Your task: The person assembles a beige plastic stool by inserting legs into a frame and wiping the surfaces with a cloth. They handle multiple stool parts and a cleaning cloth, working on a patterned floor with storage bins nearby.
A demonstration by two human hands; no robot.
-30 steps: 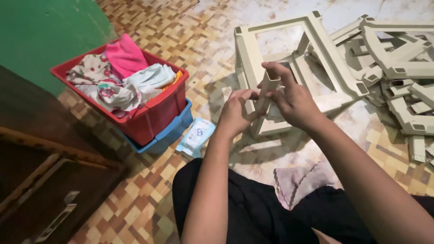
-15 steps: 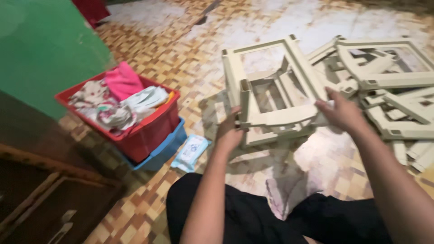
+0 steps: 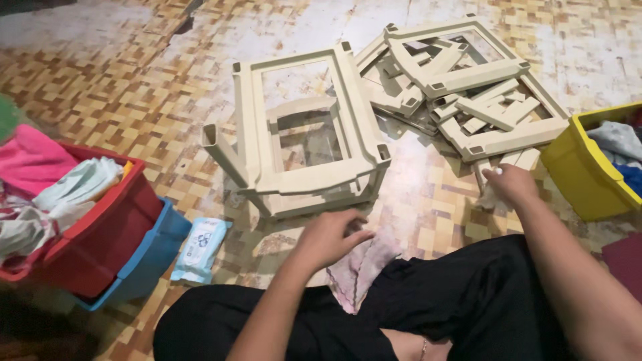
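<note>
Both hands have let go of the beige plastic frame (image 3: 304, 134) – it now stands on the floor; left hand (image 3: 331, 237) rests empty, right hand (image 3: 511, 184) reaches a loose beige piece (image 3: 491, 170), grip unclear

We see a beige plastic frame assembly (image 3: 304, 134) standing on the floor, in the middle of the tiled area. It is made of rectangular frames joined by short posts, with open windows through which the floor shows. It sits a little tilted, one corner post sticking out on its left side. Our left hand (image 3: 329, 237) hovers just in front of its near edge, fingers loosely bent. Our right hand (image 3: 511, 184) rests on a small beige piece (image 3: 491, 194) lying on the floor, near the pile of loose beige parts (image 3: 461, 80).
</note>
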